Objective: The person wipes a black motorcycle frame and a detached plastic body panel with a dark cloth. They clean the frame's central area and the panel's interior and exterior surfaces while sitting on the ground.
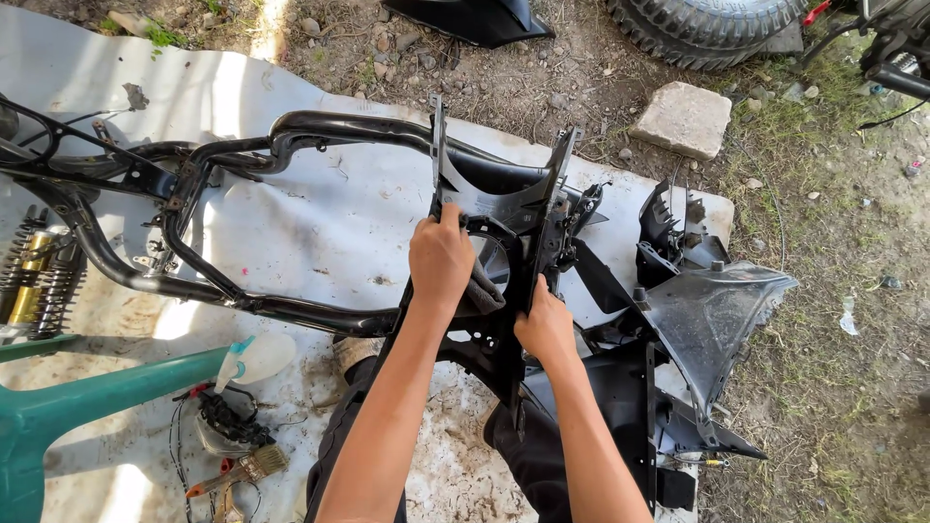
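A black tubular motorcycle frame (242, 145) lies on a white sheet (329, 223) on the ground. At its right end stands a black plastic inner panel (499, 194) with a round opening. My left hand (441, 257) grips the panel's left edge, fingers curled over it. My right hand (544, 324) holds the panel's right upright lower down. More black plastic fairing pieces (707, 310) lie just to the right, touching the panel's base.
Shock absorbers (39, 281) lie at far left, a green plastic body part (87, 397) at lower left. A brush and small tools (242, 465) sit near the bottom. A stone block (683, 118), a tyre (707, 29) and dirt lie beyond.
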